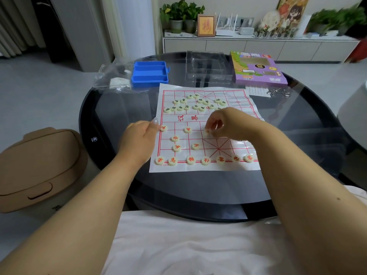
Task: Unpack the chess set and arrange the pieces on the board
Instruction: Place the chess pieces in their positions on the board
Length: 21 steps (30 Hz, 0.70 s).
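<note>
A white paper Chinese chess board [198, 118] with red lines lies on the round dark glass table [119, 120]. Cream round pieces with red characters stand along its near edge [190, 160] and on the near half [175, 138]. Pieces with dark characters lie in a loose cluster [195, 102] on the far half. My left hand [139, 137] rests at the board's left edge, its fingertips touching a red piece [163, 128]. Over the board's middle, my right hand [224, 124] pinches a cream piece [207, 131] just above the paper. The hand hides the board's near-right squares.
An open blue plastic case [150, 73] and a clear plastic bag [111, 78] lie at the far left of the table. A clear plastic tray [208, 66], a purple game box [258, 68] and metal ring puzzles [278, 92] lie far right. A tan lidded bin [39, 167] stands left of the table.
</note>
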Tool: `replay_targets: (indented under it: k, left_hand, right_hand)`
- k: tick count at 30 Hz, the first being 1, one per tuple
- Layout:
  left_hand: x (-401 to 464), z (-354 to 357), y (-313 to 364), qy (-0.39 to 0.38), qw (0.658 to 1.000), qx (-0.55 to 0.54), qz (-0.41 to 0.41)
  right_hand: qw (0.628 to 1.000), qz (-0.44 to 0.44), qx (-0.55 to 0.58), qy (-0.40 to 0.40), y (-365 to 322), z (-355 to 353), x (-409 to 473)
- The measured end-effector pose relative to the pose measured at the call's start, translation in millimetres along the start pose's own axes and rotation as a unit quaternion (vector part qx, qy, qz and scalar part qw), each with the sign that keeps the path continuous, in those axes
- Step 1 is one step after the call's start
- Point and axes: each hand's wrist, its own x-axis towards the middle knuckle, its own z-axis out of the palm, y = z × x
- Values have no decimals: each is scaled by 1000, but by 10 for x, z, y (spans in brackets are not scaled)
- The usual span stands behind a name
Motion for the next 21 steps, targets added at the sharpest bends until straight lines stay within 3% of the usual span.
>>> replay_targets:
  k: [5,21]
  left_hand:
    - [-7,-7,17,-4,1000,1,-2]
    - [-30,-13,57,4,1000,5,-8]
  right_hand:
    - [993,53,1,109,185,-137,13]
    - [996,75,-24,43,89,8,50]
